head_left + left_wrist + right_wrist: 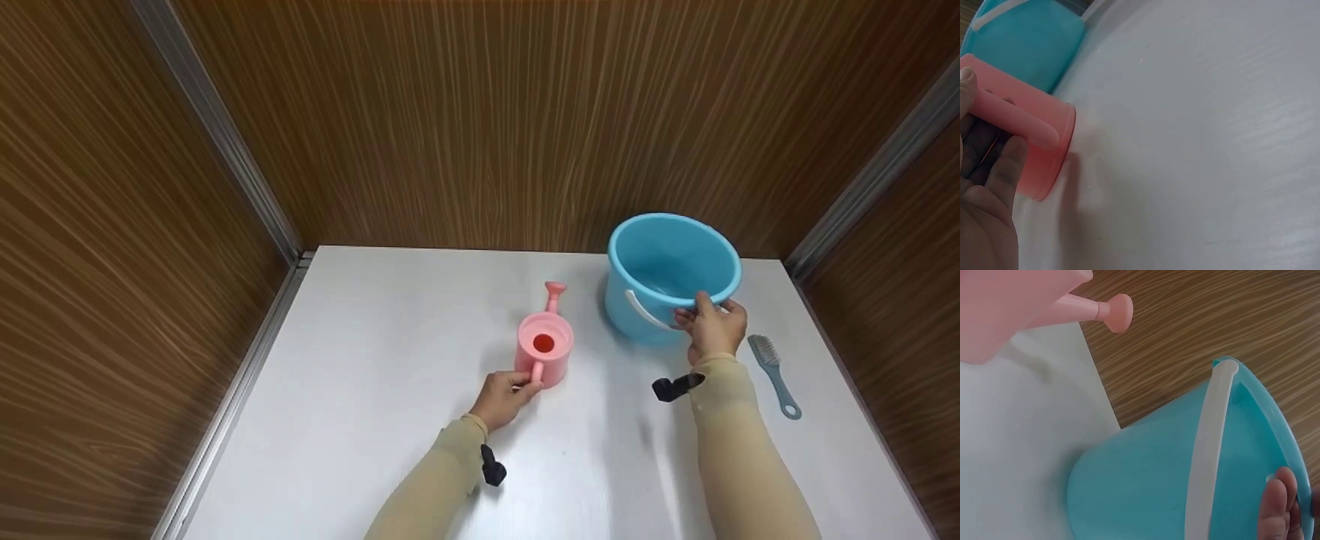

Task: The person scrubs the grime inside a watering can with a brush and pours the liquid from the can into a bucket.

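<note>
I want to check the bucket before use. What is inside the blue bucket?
The bucket shows only bare blue inner wall; nothing else is visible inside. Its near rim and the right hand hide the near bottom part.

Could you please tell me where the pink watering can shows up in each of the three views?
Head: pink watering can at table centre, its handle held by the left hand.
Left wrist: at the left edge, handle in the fingers.
Right wrist: top left corner, spout pointing right.
Shared landmark: the blue bucket, seen in all three views.
</note>
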